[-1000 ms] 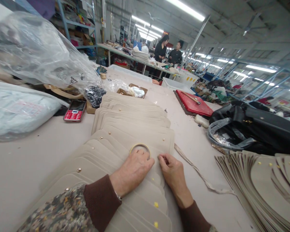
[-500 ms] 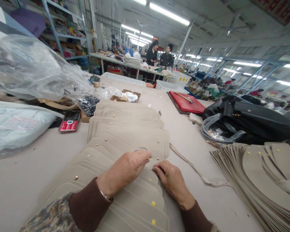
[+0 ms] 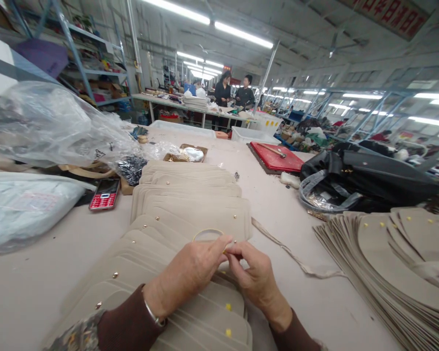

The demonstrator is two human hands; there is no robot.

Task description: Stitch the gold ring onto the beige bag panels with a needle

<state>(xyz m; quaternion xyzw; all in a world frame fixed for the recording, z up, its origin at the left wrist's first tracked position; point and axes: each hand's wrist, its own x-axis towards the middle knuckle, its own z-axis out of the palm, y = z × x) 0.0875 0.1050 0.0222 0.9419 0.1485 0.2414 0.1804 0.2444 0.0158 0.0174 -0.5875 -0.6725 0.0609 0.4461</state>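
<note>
- Head view: the left hand (image 3: 193,273) reaches in over the beige pieces (image 3: 190,207), its fingers curled round a thin yellow-rimmed ring (image 3: 208,230); the ring's upper arc shows above the knuckles, the rest is hidden by the hand
- the right hand (image 3: 254,273) meets it from the other side; its thumb and forefinger come together at a small yellow bit (image 3: 225,251) by the left fingertips; how tightly they close, and whether they have hold of it, I cannot tell
- the beige pieces lie overlapped in a long row on the table (image 3: 285,302), beneath and beyond both hands; gold studs (image 3: 115,275) dot them, and yellow marks (image 3: 228,307) sit near their right edges
- a bracelet (image 3: 154,314) circles the left wrist; both cuffs are brown
- to the right, a narrow beige strip (image 3: 290,251) trails toward a fanned stack (image 3: 351,263); beyond are a black bag (image 3: 380,175) and a red slab (image 3: 289,158) with a hammer (image 3: 270,148) on it
- to the left, a phone (image 3: 105,195) with red keys lies near a white package (image 3: 25,204); clear plastic (image 3: 47,122) bulges behind; two people (image 3: 222,90) stand at a far table
</note>
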